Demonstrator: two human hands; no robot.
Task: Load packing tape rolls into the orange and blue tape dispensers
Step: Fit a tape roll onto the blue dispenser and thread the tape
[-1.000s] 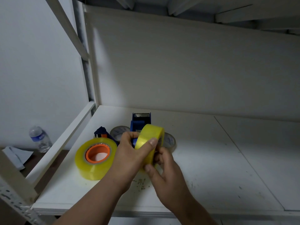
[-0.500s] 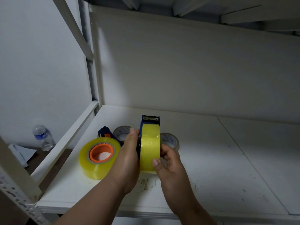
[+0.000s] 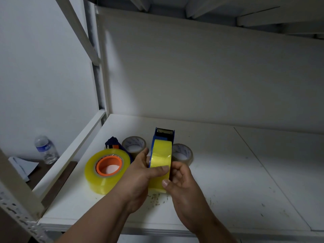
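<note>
Left hand (image 3: pixel 138 174) and right hand (image 3: pixel 180 179) both grip the yellow roll (image 3: pixel 160 158) seated in the blue dispenser (image 3: pixel 164 135) above the shelf (image 3: pixel 228 172). Orange dispenser (image 3: pixel 109 166) appears loaded; blue threading seemingly remains.

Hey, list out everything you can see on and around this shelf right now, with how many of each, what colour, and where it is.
yellow tape roll: 1, yellow, edge-on in the blue dispenser, held over the shelf's front
blue tape dispenser: 1, blue with a toothed blade on top, held in both hands
large tape roll: 1, yellow, around an orange hub, lying flat at front left of the shelf
orange hub: 1, orange, inside the large roll
clear tape rolls: 2, greyish clear, lying behind the hands
dark blue part: 1, behind the large roll, mostly hidden
shelf: 1, white
water bottle: 1, clear, blue label, lower left beyond the shelf
left hand: grips the yellow roll
right hand: grips the yellow roll
</note>
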